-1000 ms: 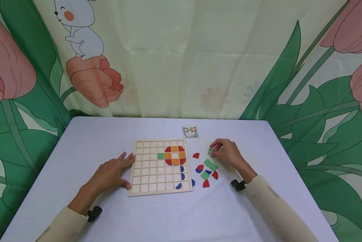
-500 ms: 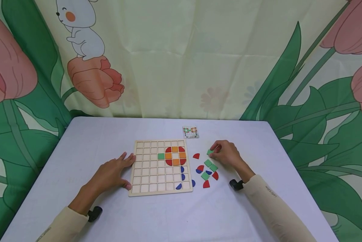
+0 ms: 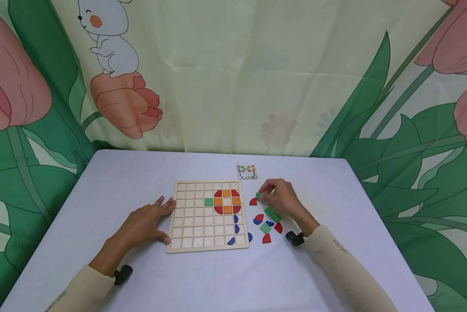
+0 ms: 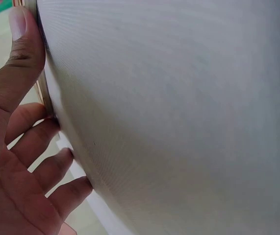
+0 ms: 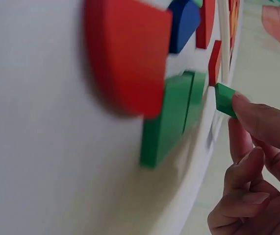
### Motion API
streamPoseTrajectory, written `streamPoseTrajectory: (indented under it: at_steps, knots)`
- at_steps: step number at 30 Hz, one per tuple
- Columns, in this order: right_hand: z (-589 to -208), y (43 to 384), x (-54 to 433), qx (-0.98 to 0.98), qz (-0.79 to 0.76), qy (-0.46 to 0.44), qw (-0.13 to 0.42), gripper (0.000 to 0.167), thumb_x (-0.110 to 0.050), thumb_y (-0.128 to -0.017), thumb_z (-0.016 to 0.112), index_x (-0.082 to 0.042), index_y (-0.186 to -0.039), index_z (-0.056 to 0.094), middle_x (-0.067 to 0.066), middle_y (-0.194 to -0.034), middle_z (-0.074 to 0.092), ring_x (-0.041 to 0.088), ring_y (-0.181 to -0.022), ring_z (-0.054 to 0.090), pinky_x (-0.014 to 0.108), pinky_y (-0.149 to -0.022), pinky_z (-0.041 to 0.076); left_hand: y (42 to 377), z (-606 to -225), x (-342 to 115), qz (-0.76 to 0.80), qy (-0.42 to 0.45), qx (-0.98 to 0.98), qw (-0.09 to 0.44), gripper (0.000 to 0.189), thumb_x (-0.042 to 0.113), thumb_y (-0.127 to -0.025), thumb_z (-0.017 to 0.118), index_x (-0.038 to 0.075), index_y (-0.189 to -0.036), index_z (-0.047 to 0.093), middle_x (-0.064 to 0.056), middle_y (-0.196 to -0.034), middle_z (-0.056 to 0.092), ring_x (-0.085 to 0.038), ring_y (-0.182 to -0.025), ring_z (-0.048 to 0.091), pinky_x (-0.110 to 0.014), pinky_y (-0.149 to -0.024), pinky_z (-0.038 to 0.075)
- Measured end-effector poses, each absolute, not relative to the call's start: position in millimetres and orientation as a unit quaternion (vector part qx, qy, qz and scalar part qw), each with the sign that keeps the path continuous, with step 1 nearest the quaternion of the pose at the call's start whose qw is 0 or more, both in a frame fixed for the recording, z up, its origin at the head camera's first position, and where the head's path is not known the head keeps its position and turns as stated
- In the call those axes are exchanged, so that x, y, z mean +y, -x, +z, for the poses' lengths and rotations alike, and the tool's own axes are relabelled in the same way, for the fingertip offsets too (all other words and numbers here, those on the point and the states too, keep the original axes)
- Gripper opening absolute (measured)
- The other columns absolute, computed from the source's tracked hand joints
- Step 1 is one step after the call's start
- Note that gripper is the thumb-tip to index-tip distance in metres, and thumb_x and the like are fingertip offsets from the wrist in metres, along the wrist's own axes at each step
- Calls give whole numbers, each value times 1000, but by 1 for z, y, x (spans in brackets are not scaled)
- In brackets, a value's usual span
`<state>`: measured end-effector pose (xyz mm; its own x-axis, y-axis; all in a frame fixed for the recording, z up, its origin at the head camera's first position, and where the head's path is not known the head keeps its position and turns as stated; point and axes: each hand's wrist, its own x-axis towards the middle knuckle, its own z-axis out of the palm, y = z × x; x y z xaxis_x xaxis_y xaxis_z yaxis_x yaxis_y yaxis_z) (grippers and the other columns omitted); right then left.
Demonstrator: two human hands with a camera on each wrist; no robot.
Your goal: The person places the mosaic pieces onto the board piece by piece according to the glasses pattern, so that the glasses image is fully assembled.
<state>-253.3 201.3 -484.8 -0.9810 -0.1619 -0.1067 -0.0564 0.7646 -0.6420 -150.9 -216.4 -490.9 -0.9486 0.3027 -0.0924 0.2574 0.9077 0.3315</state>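
My right hand [image 3: 283, 200] pinches a green square tile [image 5: 225, 100] between thumb and fingers, just right of the wooden grid board [image 3: 186, 250]. Under that hand lie more green tiles [image 3: 273, 214], and a red quarter-circle piece [image 3: 253, 202] sits close to the held tile. My left hand [image 3: 144, 223] rests at the board's left edge, fingers spread, thumb and fingertips touching the frame. On the board, red quarter-circles and orange squares [image 3: 227, 209] form a rounded ring, with one green square [image 3: 209, 202] at its left. Blue half-circles [image 3: 236, 229] lie along the board's right side.
A small printed pattern card [image 3: 247, 171] lies behind the board's far right corner. Several loose red, blue and green pieces [image 3: 265, 228] are scattered right of the board on the white tablecloth [image 3: 202, 281]. A printed curtain [image 3: 225, 86] hangs behind the table.
My right hand has moved left toward the board, carrying the green square tile away from above the loose pieces. My left hand stays at the board's edge.
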Motion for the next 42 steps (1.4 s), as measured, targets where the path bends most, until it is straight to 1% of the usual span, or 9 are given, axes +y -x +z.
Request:
streamPoseTrajectory:
  at_steps: [5,11,18,25,30,36,40,42]
  knots:
    - [-481,251,183,931,-352,71,69,11,-14,-92,85,-20,-98,77,2,-90,69,23,-92,60,30,-67,55,150,-491,-216,161,-143,974,73,121,46,-57,100,11,-160,47,-22,-166,42,-57,-143,50,-70,-104,48]
    - [-473,249,164,927,-359,93,55,10,-16,-90,86,-19,-95,78,1,-88,70,24,-81,58,30,-64,52,150,-490,-216,157,-143,974,74,120,46,-57,100,11,-160,47,-23,-165,43,-56,-143,51,-71,-103,49]
    - [-468,248,143,917,-374,116,68,11,-15,-90,87,-20,-96,78,0,-89,71,23,-78,59,28,-58,53,151,-488,-215,158,-146,974,73,121,46,-57,99,11,-160,47,-23,-165,43,-56,-143,51,-70,-103,49]
    - [-468,249,122,909,-384,145,74,10,-16,-90,87,-21,-95,79,-4,-87,71,21,-81,59,29,-68,50,151,-489,-215,157,-143,974,73,121,46,-57,100,11,-160,47,-23,-165,43,-56,-142,51,-71,-103,49]
    - [-467,248,107,900,-394,163,89,9,-16,-92,85,-21,-94,78,-4,-86,70,20,-83,61,32,-70,52,151,-488,-215,158,-142,974,76,121,47,-57,100,12,-160,48,-23,-166,43,-57,-142,51,-70,-103,49]
    - [-466,247,89,897,-390,176,109,9,-16,-94,83,-23,-93,77,-5,-87,71,20,-78,61,33,-70,50,151,-488,-214,159,-139,974,80,121,45,-57,100,12,-160,47,-23,-166,42,-57,-142,51,-71,-103,49]
    - [-464,247,77,895,-383,196,119,8,-16,-94,82,-22,-93,77,-5,-87,71,18,-88,62,34,-77,49,150,-486,-214,158,-138,974,82,121,46,-56,100,12,-160,47,-24,-166,42,-57,-142,51,-71,-103,49]
    - [-464,247,72,895,-378,204,121,8,-16,-94,82,-22,-92,77,-5,-86,71,16,-91,62,34,-78,48,150,-486,-214,158,-136,974,84,122,47,-56,100,12,-160,47,-24,-166,42,-57,-143,51,-71,-103,49]
